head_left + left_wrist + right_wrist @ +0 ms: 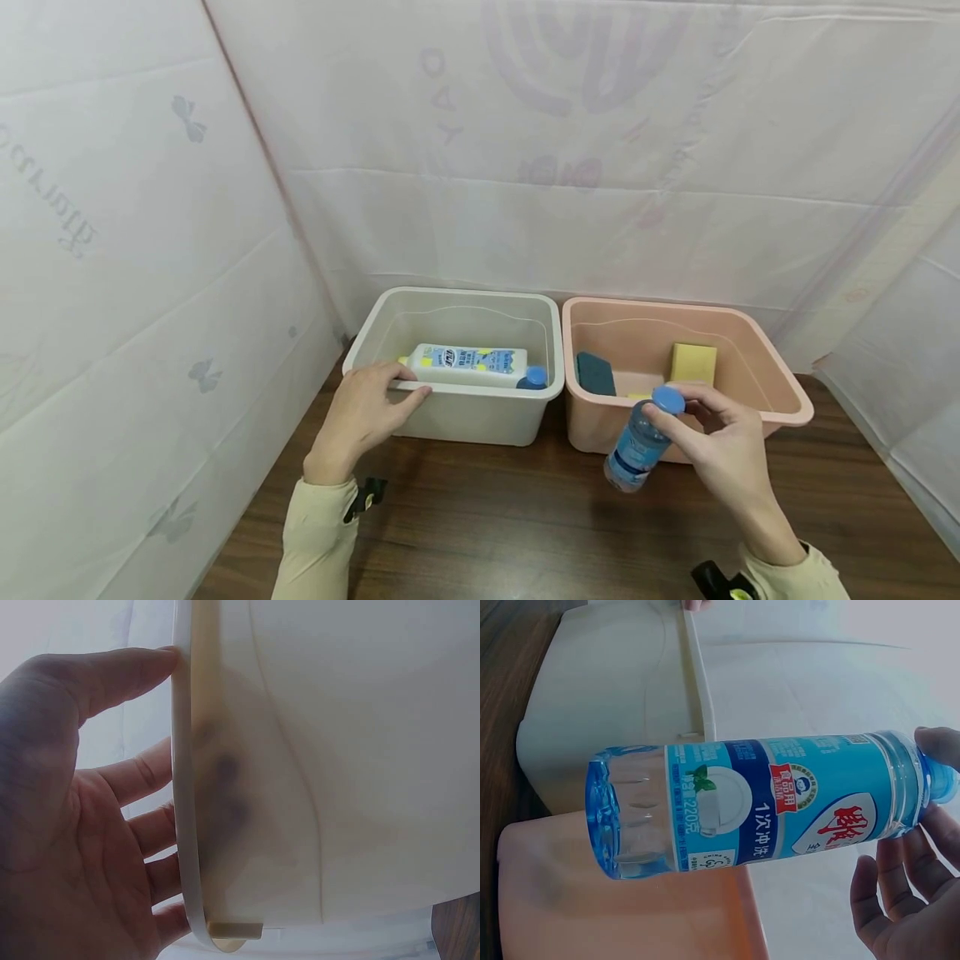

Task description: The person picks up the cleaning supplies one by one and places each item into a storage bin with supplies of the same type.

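My right hand [731, 446] pinches the blue cap of a small clear dish soap bottle [636, 450] with a blue label. Tilted with its base toward the lower left, the bottle hangs in front of the pink bin [776, 400]. In the right wrist view the bottle [780, 802] lies across the picture, cap at the fingers. My left hand [365, 412] holds the front rim of the white bin [472, 421], with fingers over the rim. The left wrist view shows the thumb on the rim [182, 712] and fingertips hidden behind the wall.
Inside the white bin lies a white bottle [468, 362] with a blue cap. The pink bin holds a dark green sponge [596, 373] and a yellow sponge [693, 363]. Both bins stand side by side on a brown wooden table [480, 517], against a white fabric wall [450, 225].
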Available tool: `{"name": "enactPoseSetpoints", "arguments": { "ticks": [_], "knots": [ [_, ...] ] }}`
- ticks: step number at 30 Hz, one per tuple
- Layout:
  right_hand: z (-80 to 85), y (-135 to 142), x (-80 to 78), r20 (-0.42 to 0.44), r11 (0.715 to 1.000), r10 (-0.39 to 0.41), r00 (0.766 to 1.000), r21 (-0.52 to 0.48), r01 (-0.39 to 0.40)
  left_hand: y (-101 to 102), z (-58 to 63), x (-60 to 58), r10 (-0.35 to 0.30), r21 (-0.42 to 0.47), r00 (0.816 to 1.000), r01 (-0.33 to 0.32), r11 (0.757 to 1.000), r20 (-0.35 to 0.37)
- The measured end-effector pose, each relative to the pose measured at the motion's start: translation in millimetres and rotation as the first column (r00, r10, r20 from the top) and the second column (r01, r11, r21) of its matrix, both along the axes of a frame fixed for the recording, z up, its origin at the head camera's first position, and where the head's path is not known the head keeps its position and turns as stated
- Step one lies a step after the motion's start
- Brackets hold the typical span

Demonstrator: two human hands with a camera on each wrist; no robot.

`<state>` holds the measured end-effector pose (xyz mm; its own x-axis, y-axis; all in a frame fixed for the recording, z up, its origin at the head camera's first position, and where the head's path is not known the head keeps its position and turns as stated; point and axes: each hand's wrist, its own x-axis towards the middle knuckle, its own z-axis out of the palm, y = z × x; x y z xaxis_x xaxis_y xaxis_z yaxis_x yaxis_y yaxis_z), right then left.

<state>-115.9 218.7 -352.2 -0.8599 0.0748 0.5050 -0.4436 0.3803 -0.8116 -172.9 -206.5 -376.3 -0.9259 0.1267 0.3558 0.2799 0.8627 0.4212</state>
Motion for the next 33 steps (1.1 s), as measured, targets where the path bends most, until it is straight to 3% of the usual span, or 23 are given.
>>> {"name": "enactPoseSetpoints", "arguments": {
  "ticks": [17,26,33],
  "knots": [
    [7.0,-9.2,-7.0,-0.024,0.989,0.120,0.992,-0.080,-0.122,0.5,0.8,0.9,0.007,0.003,1.000,-0.007,1.000,0.008],
    [14.0,-13.4,-11.3,-0.019,0.997,0.073,0.997,-0.011,-0.073,0.5,0.0,0.1,0.007,-0.005,1.000,-0.007,1.000,-0.009],
    [21.4,-21.1,-14.7,-0.027,0.997,0.070,0.997,-0.039,-0.071,1.2,-0.3,0.9,0.006,-0.003,1.000,-0.006,1.000,-0.004]
  ]
}}
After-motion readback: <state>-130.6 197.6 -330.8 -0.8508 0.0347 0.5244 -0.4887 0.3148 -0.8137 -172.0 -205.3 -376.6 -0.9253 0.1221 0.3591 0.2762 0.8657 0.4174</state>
